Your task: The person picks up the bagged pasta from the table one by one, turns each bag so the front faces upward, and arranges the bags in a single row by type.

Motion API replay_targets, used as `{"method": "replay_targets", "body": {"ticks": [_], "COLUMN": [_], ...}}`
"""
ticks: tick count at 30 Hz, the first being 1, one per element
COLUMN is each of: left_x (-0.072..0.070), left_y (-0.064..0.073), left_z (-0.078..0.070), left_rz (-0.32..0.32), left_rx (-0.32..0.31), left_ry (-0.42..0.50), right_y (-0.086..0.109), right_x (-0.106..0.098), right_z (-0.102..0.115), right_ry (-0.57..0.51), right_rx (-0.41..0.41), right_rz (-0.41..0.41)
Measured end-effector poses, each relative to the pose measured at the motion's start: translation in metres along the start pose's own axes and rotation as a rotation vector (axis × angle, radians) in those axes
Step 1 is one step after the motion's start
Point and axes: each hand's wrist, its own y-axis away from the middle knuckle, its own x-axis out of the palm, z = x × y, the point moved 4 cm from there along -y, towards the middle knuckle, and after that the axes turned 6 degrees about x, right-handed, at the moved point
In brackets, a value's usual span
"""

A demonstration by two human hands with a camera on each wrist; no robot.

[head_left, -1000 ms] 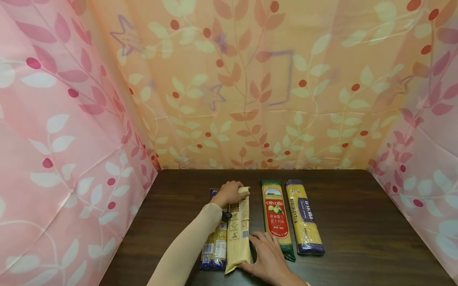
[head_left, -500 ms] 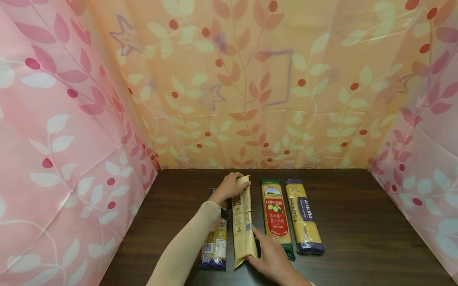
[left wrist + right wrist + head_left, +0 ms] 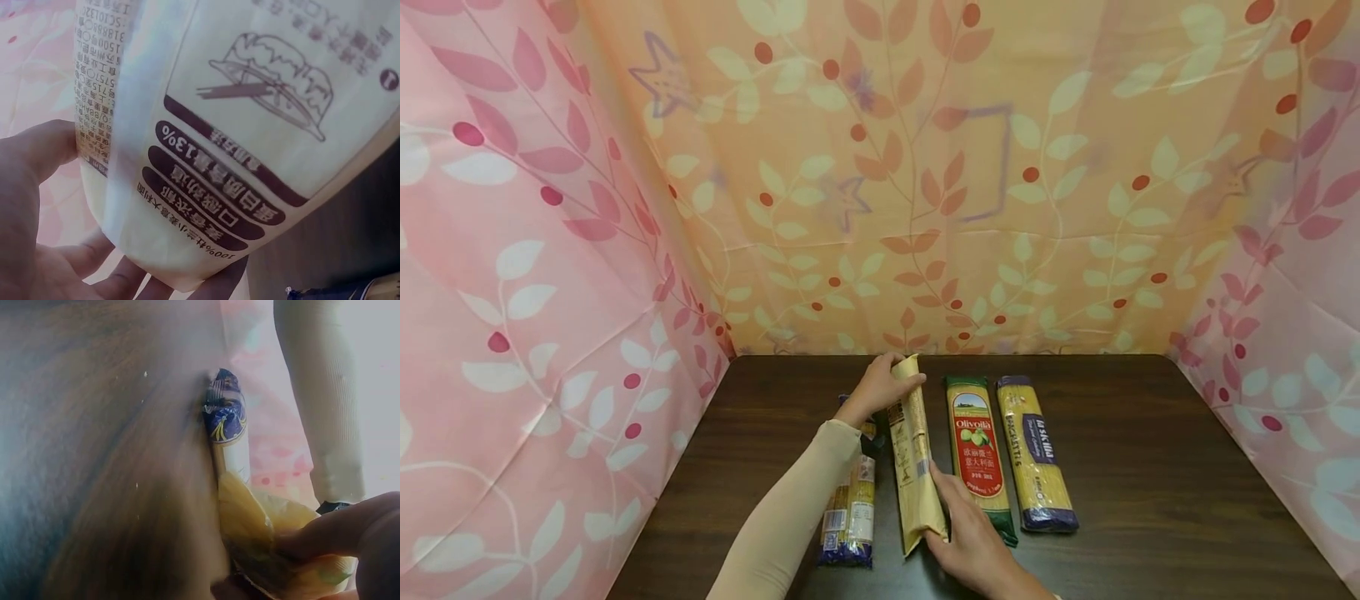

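Both hands hold a cream-coloured spaghetti packet [image 3: 913,475] over the middle of the table. My left hand [image 3: 880,390] grips its far end, the thumb across the near face. At the near end, my right hand [image 3: 972,537] pinches the wrapper between thumb and fingers. Printed Chinese text and a line drawing fill the packet [image 3: 212,162] in the left wrist view, with fingers curled beneath its end. In the right wrist view, the thumb presses on the packet's folded yellow end [image 3: 250,512]. A blue-ended spaghetti packet [image 3: 848,521] lies just left, partly covered by the left arm.
Right of the hands lie a green-and-red Olivoilà spaghetti packet [image 3: 977,450] and a purple-ended La Sicilia spaghetti packet [image 3: 1037,458], side by side. The dark wooden table [image 3: 760,433] is bounded by floral cloth [image 3: 925,250] at the back and sides.
The cream packet has come up off its place beside the blue-ended packet and shifted right, its face turning. Both hands have moved with it.
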Motion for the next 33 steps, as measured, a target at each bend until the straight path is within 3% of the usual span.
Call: {"method": "replay_targets", "body": {"ticks": [9, 16, 23, 33], "left_x": [-0.005, -0.008, -0.009, -0.014], "left_y": [0.000, 0.003, 0.005, 0.003], "left_z": [0.003, 0.009, 0.013, 0.013], "left_rz": [-0.026, -0.036, -0.050, -0.100], "left_rx": [-0.011, -0.041, -0.049, -0.039], "left_ry": [0.106, 0.148, 0.205, 0.298], "right_y": [0.003, 0.001, 0.001, 0.001], "right_x": [0.001, 0.000, -0.001, -0.003], "right_z": [0.002, 0.000, -0.003, -0.004], "right_ry": [-0.061, -0.071, -0.161, -0.197], "right_rx": [-0.017, -0.015, -0.041, -0.060], "right_rz": [-0.040, -0.012, 0.030, -0.037]}}
